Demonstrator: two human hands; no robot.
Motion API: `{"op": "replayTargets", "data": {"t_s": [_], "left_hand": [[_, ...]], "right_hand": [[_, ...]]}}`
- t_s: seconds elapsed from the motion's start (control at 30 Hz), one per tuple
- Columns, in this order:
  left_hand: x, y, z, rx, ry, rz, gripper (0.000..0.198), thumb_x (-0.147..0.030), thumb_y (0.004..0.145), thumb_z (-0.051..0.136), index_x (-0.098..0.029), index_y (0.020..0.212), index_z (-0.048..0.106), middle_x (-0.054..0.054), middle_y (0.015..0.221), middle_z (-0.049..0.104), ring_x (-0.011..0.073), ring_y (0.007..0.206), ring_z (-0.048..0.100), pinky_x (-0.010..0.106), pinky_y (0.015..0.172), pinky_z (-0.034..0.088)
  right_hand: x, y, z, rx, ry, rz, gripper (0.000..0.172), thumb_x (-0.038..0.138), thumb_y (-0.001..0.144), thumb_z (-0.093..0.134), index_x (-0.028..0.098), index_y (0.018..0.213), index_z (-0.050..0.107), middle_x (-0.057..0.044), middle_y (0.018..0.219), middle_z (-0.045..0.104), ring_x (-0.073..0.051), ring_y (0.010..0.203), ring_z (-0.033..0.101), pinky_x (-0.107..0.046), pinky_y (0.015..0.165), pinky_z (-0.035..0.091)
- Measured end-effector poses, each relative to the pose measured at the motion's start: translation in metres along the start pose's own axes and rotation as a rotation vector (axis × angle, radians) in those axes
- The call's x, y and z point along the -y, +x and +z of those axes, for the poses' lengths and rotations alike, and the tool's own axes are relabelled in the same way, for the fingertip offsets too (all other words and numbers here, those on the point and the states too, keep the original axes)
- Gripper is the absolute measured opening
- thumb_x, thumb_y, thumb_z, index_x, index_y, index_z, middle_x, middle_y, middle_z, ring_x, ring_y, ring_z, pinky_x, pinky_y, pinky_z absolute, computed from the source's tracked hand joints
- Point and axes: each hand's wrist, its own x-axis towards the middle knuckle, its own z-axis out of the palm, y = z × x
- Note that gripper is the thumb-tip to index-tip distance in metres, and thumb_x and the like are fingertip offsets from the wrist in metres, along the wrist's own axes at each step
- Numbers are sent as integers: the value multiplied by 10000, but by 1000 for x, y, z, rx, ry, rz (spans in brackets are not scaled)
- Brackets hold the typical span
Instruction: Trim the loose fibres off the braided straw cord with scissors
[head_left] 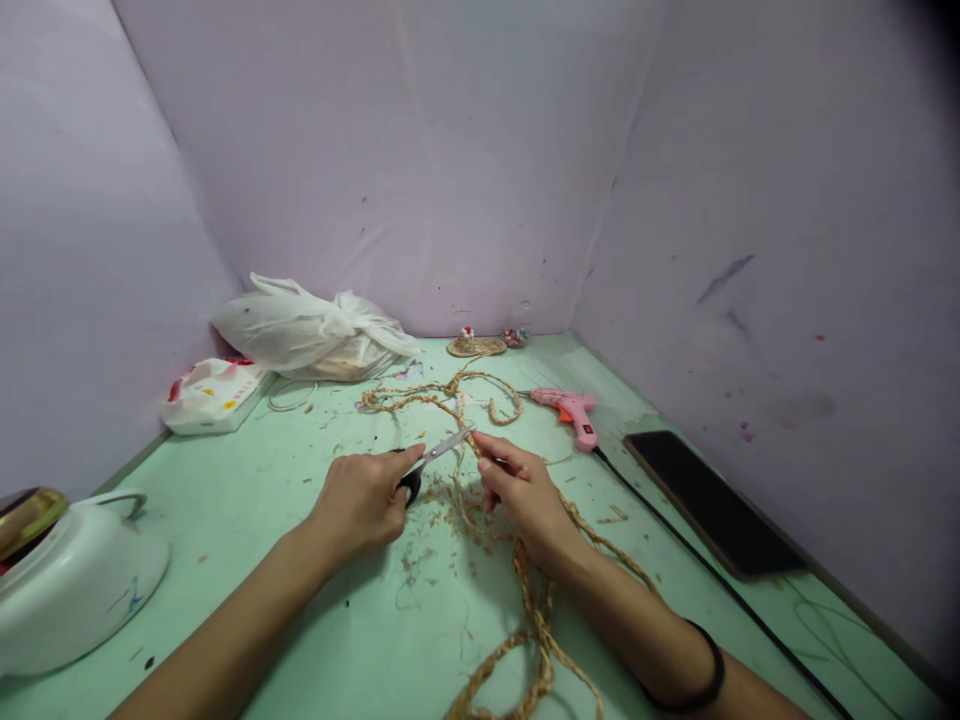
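My left hand (pixel 366 500) is closed round the black handles of a pair of scissors (pixel 441 450), whose blades point right and away from me. The blade tips meet a braided straw rope (pixel 472 440) that my right hand (pixel 521 490) pinches between thumb and fingers. From there the rope loops across the far middle of the table, and more of it passes under my right wrist toward the near edge. Small straw clippings (pixel 454 505) lie scattered below the scissors. Whether the blades are fully closed on the rope I cannot tell.
A pink glue gun (pixel 574 410) lies at right, its black cord trailing past a dark phone (pixel 716 500). A white plastic bag (pixel 307 325) and a tissue pack (pixel 217 395) stand at back left, a white bowl-like container (pixel 90 580) at near left. A small woven piece (pixel 476 346) lies by the wall.
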Motion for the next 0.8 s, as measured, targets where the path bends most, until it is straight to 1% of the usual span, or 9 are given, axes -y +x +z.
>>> {"op": "replayTargets", "data": {"t_s": [0.13,0.23,0.33,0.4,0.47,0.53,0.63,0.7,0.8], "left_hand": [[1,0,2,-4,-52,3,524,-154,677,423,-223,1186,526,43,964,680,236,829,631,337,693,458],[2,2,3,-5,-179,4,501,-121,662,422,-224,1132,565,33,902,689,222,803,628,317,681,451],[3,5,3,-69,-524,-64,408,-128,658,467,-198,1040,592,25,828,681,185,746,622,273,656,456],[1,8,1,-145,-815,-191,342,-187,650,551,-162,990,574,19,727,661,158,642,608,248,589,460],[-1,10,-2,-210,-1051,-337,374,-247,610,636,-143,958,545,-10,595,611,129,520,568,218,487,429],[-3,12,-4,-240,-1216,-458,413,-282,582,679,-139,938,526,-29,532,574,107,461,537,182,408,363],[-5,13,-3,-241,-1402,-601,406,-311,595,685,-142,925,518,-8,577,599,86,463,544,145,377,312],[-4,15,-1,-236,-1487,-674,374,-304,611,680,-145,909,519,0,603,606,73,459,546,132,373,314],[-2,16,3,-227,-1568,-719,316,-267,632,669,-149,882,517,2,619,603,66,448,547,119,348,302]], "right_hand": [[-1,0,0,16,68,42,475,227,657,538,103,1113,586,54,506,453,-77,395,388,-242,431,328],[-2,-1,0,21,146,79,498,219,652,547,111,1137,566,62,496,445,-75,403,375,-238,436,319],[-1,-1,0,27,181,88,497,226,658,548,118,1143,558,62,494,439,-77,411,379,-235,442,324],[-1,-1,-1,22,158,83,480,230,665,545,122,1133,565,62,488,434,-80,414,381,-236,446,330],[-1,-1,-1,17,85,63,441,239,678,533,122,1100,587,47,514,457,-81,415,380,-239,442,335],[-1,-2,0,22,-50,-30,365,235,689,521,128,1019,635,12,599,510,-85,443,402,-244,452,349],[-1,-6,1,33,-296,-281,266,188,708,503,158,898,687,-25,693,537,-111,554,467,-252,523,380],[-2,-10,2,59,-407,-407,262,159,729,486,181,892,691,-25,681,525,-121,597,478,-251,555,385],[-5,-15,4,123,-490,-492,282,125,743,470,200,914,682,-25,689,520,-122,601,479,-250,558,389]]}}
